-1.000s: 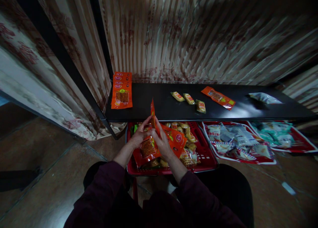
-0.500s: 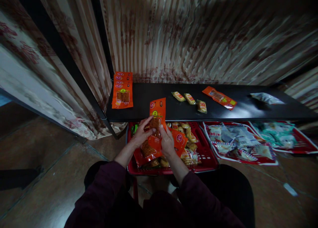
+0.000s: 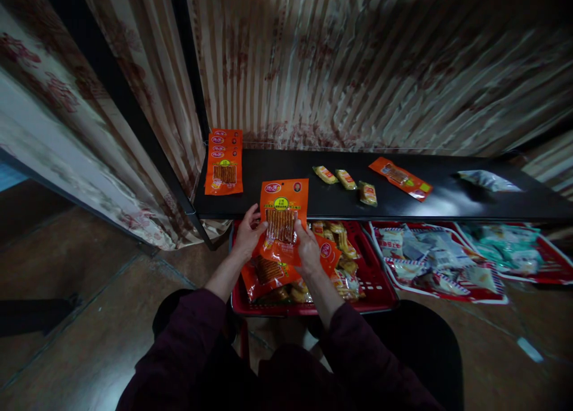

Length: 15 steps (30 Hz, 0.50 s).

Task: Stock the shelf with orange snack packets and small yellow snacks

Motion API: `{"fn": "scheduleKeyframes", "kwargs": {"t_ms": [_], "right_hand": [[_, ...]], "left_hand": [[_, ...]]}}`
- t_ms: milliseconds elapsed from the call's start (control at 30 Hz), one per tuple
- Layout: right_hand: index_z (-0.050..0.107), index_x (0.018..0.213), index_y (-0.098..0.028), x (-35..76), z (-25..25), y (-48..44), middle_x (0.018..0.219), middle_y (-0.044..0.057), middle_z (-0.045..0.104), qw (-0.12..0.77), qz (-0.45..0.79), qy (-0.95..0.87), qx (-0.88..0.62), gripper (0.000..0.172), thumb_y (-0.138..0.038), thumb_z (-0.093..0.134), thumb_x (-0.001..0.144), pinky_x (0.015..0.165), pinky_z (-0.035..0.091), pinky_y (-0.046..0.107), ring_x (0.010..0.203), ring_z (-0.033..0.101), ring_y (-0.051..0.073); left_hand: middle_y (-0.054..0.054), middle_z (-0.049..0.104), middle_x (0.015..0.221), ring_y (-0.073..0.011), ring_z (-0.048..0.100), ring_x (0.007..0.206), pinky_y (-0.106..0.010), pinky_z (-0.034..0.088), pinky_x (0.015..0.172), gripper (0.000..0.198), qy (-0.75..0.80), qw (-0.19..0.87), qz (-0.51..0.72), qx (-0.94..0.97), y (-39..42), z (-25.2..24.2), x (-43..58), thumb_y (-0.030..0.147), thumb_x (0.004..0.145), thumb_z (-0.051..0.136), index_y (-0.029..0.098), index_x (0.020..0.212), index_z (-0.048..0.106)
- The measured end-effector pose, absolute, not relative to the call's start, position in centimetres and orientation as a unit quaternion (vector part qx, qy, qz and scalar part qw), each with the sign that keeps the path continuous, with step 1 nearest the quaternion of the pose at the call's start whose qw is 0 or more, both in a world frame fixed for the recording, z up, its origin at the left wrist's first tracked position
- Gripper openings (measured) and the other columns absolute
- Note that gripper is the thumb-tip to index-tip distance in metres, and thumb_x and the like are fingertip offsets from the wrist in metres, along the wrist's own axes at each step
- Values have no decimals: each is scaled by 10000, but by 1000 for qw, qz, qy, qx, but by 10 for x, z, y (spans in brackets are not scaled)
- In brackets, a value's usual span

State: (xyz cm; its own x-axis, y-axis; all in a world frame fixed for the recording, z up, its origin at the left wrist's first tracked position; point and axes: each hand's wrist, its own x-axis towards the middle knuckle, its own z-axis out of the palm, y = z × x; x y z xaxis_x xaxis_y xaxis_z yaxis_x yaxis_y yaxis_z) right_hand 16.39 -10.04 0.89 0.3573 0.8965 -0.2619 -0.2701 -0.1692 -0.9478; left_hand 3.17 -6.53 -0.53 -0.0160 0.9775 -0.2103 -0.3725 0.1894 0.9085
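From my remote seat, I see the left hand (image 3: 248,236) and right hand (image 3: 308,251), fingers grasping opposite sides of a flat, glossy orange packet (image 3: 283,211), ridged brown strips (image 3: 280,226) inside. It is above the perforated red basket (image 3: 379,282), near the smooth black shelf (image 3: 277,163).

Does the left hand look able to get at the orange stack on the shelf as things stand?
Probably yes, but it would have to let go first: the left hand grips a packet together with the right hand. The stack lies ahead on the shelf, and nothing visible blocks the way.
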Motion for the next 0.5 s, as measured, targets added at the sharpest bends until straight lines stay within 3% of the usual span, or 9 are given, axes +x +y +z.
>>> {"fn": "scheduleKeyframes", "kwargs": {"t_ms": [167,333,500], "right_hand": [[644,1067,-203,161,7,-100,890,26,745,576,514,-186,-609,495,-523,681,691,678,573,350,750,699,225],[658,984,-215,161,0,-96,863,11,746,564,523,-234,-594,421,-530,666,706,698,566,351,767,699,222],[640,962,-224,159,-8,-93,804,30,743,540,525,-322,-573,395,-567,559,783,705,564,358,787,704,238]], "left_hand": [[-4,634,845,-131,591,755,-282,451,771,532,448,648,555,269,-61,-11,29,218,600,757,194,1106,595],[-6,649,791,-124,574,702,-263,453,710,308,446,653,557,255,-59,-4,23,274,573,769,168,826,628],[29,606,698,-102,535,624,-238,430,639,250,448,643,572,245,-57,-1,18,277,583,750,169,733,582]]}}
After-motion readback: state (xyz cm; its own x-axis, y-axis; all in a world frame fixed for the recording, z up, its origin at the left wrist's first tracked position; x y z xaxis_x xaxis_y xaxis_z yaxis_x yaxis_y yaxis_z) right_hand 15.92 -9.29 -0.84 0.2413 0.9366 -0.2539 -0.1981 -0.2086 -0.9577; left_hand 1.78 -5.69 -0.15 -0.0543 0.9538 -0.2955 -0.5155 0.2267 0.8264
